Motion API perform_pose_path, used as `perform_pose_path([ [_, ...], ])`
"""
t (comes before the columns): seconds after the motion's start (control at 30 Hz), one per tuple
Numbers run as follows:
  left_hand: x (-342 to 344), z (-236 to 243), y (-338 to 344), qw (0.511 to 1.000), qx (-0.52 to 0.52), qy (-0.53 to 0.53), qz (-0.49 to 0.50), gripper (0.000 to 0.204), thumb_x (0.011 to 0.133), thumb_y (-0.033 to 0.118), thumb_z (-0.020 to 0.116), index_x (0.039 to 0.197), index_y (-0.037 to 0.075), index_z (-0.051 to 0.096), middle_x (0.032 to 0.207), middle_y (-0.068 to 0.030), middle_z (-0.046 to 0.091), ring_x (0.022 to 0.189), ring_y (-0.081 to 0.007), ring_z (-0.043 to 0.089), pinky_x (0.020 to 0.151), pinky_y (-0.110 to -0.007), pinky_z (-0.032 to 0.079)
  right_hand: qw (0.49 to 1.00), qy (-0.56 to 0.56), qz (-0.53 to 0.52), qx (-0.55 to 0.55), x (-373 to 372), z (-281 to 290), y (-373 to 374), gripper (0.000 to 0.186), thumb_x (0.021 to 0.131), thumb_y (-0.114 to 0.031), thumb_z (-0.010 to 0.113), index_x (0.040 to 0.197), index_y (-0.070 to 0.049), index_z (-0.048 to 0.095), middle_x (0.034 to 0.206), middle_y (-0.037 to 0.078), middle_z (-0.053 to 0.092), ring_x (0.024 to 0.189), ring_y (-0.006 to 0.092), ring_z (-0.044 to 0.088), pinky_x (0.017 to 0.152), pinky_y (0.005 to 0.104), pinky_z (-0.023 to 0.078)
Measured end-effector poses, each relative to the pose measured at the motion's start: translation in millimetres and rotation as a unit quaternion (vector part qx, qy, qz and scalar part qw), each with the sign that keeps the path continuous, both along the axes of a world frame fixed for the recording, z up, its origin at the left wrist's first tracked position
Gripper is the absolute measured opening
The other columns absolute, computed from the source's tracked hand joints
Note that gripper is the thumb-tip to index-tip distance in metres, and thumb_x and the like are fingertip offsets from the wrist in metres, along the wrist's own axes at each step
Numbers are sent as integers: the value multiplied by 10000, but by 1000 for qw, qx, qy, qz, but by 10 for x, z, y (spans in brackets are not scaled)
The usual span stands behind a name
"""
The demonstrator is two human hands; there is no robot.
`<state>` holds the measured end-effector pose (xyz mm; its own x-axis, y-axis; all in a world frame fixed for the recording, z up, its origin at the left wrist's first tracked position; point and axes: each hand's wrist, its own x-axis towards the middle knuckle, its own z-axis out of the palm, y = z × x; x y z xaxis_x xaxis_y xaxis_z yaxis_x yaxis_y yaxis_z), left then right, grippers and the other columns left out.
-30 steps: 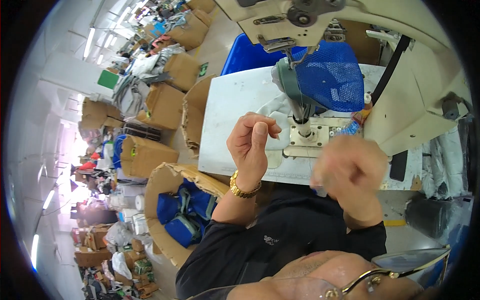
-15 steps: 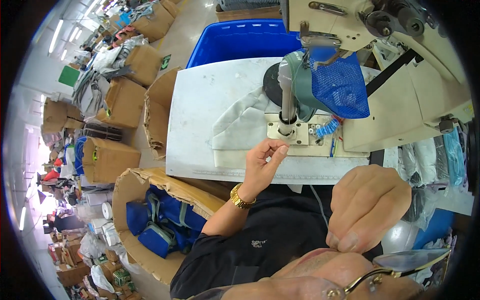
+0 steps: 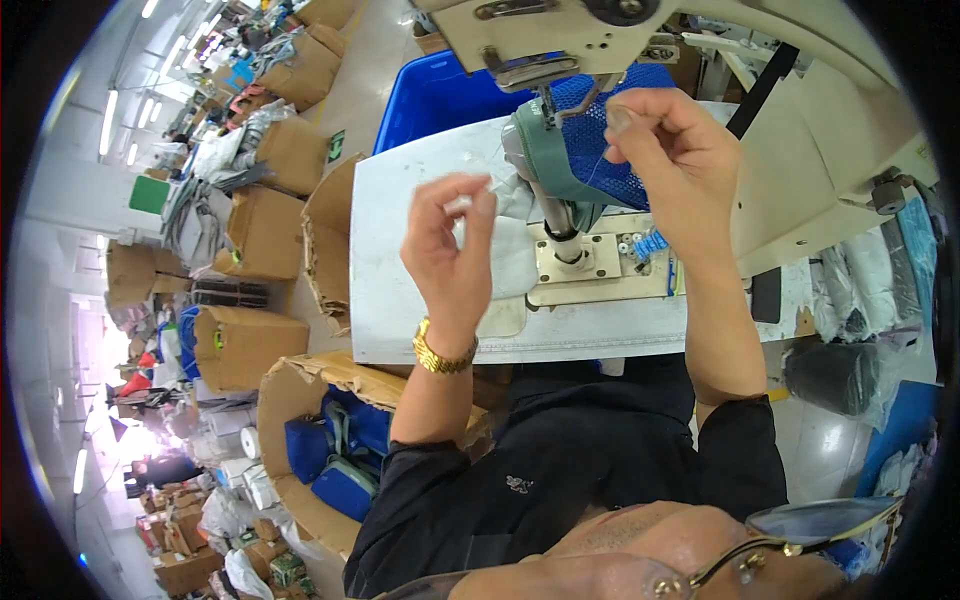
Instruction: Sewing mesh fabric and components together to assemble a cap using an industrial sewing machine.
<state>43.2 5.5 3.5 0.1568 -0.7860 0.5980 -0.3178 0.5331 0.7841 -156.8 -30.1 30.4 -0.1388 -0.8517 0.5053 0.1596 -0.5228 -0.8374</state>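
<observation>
A cream post-bed sewing machine [image 3: 530, 25] has a green and blue mesh piece [image 3: 555, 160] draped on its post, under the needle and presser foot. My right hand [image 3: 675, 155] is raised beside the needle, thumb and finger pinched on a thin pale thread [image 3: 600, 165]. Left of the post, my left hand [image 3: 450, 245] is blurred, with curled fingers close together; what they hold, if anything, cannot be made out. Behind it a pale fabric piece [image 3: 510, 260] lies on the white table [image 3: 385, 260]. A blue roll of small items [image 3: 648, 242] lies by the post base.
A blue tub [image 3: 400, 110] stands behind the table. A torn carton [image 3: 280, 440] of blue and green pieces sits lower left. More cartons [image 3: 245, 345] line the left aisle. Wrapped bundles [image 3: 860, 290] are stacked at the right. A distant person [image 3: 170, 470] is at the lower left.
My right hand has risen from near my face to beside the needle, with the thread pinched. My left hand has moved up and leftward from the table's front. The view has shifted.
</observation>
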Motion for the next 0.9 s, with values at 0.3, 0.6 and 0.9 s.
perform_pose_path([
  [0.3,-57,464,-346,994,33,30,-102,247,950,73,599,1167,-45,602,1089,-73,650,978,-112,592,871,-263,484,998,8,-4,-67,272,-32,-156,98,818,-15,677,908,21,663,745,73,677,632,68,605,574,214,496],
  [0.6,-124,431,-271,998,-14,17,-53,135,918,-13,606,1051,-36,600,1079,-104,636,918,-100,586,833,-233,476,989,-31,-9,-141,386,-106,-265,55,820,-35,671,850,-9,633,718,114,663,584,200,653,512,268,482],
  [0.9,-219,480,-160,994,-28,91,-56,164,951,29,569,1109,-18,564,900,-61,619,832,-92,557,800,-211,462,983,-61,11,-175,445,-206,-298,109,838,29,653,941,-3,641,702,26,626,583,31,545,500,190,419],
])
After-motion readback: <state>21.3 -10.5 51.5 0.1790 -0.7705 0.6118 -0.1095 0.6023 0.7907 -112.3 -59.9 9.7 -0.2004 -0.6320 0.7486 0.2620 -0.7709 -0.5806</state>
